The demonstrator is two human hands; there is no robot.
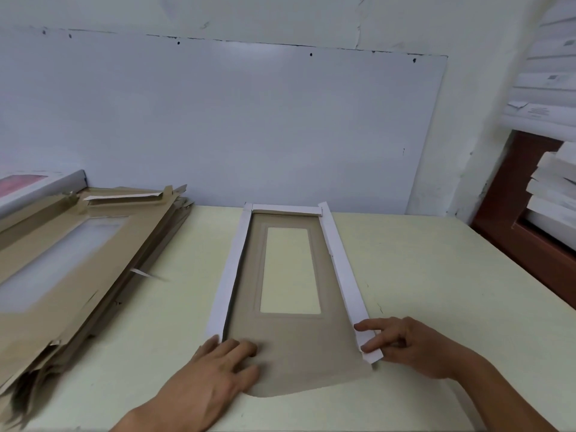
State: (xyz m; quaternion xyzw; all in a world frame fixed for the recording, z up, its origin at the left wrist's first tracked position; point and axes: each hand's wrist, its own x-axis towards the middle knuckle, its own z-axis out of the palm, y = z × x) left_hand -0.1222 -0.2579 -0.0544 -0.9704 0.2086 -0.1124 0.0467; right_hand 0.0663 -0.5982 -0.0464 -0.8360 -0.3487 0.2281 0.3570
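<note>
left hand (pixel 215 372): bare | right hand (pixel 414 347): bare | forearms (pixel 505 397): uncovered

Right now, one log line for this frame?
left hand: presses cardboard blank flat | right hand: pinches right flap near end | blank stack: left on table

The left hand (pixel 218 378) covers the near left corner of the windowed cardboard sheet (pixel 290 347). Where the right hand (pixel 414 347) pinches the sheet's right flap (pixel 343 269), its other fingers are hidden. Left of the sheet, the cardboard stack (pixel 71 275) is blurred and cut off by the frame edge; right of it, the labels (pixel 539 112) on the white boxes (pixel 548 95) are unreadable
</note>
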